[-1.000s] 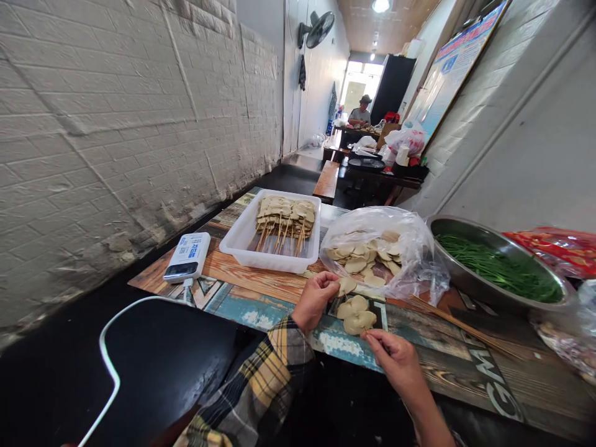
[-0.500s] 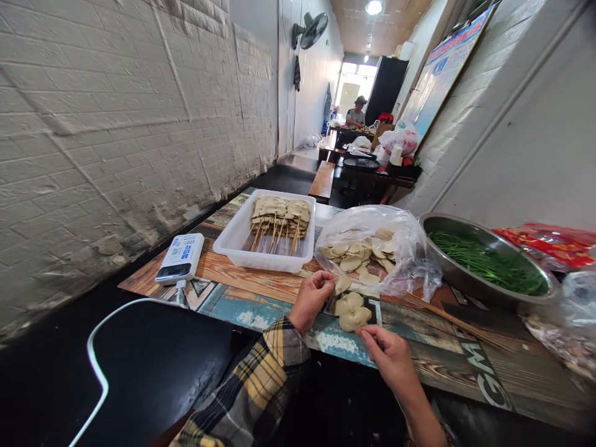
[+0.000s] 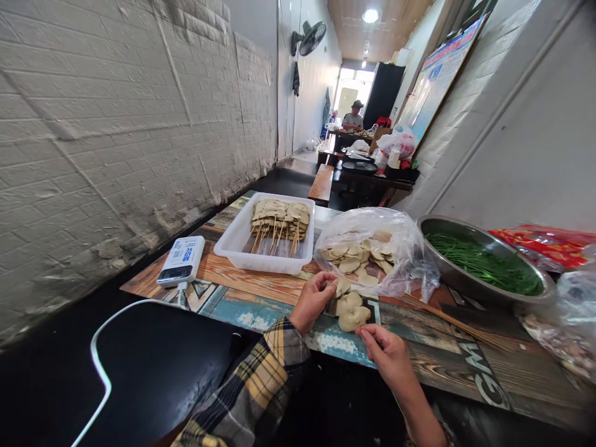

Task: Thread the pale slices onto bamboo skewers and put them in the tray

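Note:
Several thin, pale beige slices (image 3: 351, 312) are threaded on a skewer, held low over the table's front edge. My right hand (image 3: 388, 351) is closed in a pinch at the skewer's near end, just below the slices. My left hand (image 3: 314, 299) pinches the slice at the far end between thumb and fingertips. Behind them, a clear plastic bag (image 3: 410, 261) lies open with loose slices (image 3: 351, 257) of the same kind inside. To its left, a white plastic tray (image 3: 223, 245) holds stacked skewers of slices (image 3: 282, 217), sticks pointing toward me.
Bare bamboo skewers (image 3: 454, 320) lie right of the bag. A steel bowl (image 3: 544, 292) of green stalks stands at the right, near red packaging (image 3: 544, 242). A white power bank (image 3: 184, 257) with a cable (image 3: 100, 366) sits at the left. A person (image 3: 354, 117) sits far back.
The view has shifted slightly. Both hands stay almost in place, still gripping the skewer and the far slice.

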A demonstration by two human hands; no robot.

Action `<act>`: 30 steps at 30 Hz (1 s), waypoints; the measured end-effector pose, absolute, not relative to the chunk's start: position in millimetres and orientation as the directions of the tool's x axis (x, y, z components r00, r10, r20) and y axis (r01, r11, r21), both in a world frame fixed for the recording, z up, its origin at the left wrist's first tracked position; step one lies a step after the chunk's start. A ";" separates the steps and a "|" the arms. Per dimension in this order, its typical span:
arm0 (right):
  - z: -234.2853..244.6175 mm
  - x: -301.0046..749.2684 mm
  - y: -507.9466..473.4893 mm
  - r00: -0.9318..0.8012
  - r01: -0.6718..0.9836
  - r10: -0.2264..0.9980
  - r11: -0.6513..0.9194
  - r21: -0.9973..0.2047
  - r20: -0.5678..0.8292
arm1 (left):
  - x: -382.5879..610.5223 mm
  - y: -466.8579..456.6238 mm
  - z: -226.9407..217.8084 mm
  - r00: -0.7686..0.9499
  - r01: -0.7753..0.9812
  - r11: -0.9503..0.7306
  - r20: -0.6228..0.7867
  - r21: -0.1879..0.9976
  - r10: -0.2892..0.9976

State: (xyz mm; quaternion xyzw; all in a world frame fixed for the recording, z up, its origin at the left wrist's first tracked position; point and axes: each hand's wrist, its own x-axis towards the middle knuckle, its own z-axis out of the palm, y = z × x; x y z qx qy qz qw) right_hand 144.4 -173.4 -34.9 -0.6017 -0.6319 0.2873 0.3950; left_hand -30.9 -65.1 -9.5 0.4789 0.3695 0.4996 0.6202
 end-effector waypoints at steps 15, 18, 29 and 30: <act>-33.6 142.7 -172.9 0.069 0.454 0.989 0.085 -0.887 0.131 | -31.2 -64.2 -9.1 0.274 -0.430 0.176 -0.058 0.886 0.960; -32.0 141.1 -173.8 0.088 0.431 0.985 0.095 -0.897 0.146 | -32.0 -62.3 -7.9 0.259 -0.546 0.260 -0.134 0.796 0.957; -30.5 121.6 -168.0 0.067 0.377 0.987 0.112 -0.919 0.148 | -33.9 -65.8 -2.6 0.393 -0.630 0.304 -0.045 0.714 0.918; -30.2 120.8 -167.6 0.069 0.382 0.987 0.110 -0.918 0.147 | -34.3 -66.0 -3.2 0.413 -0.621 0.323 -0.052 0.714 0.909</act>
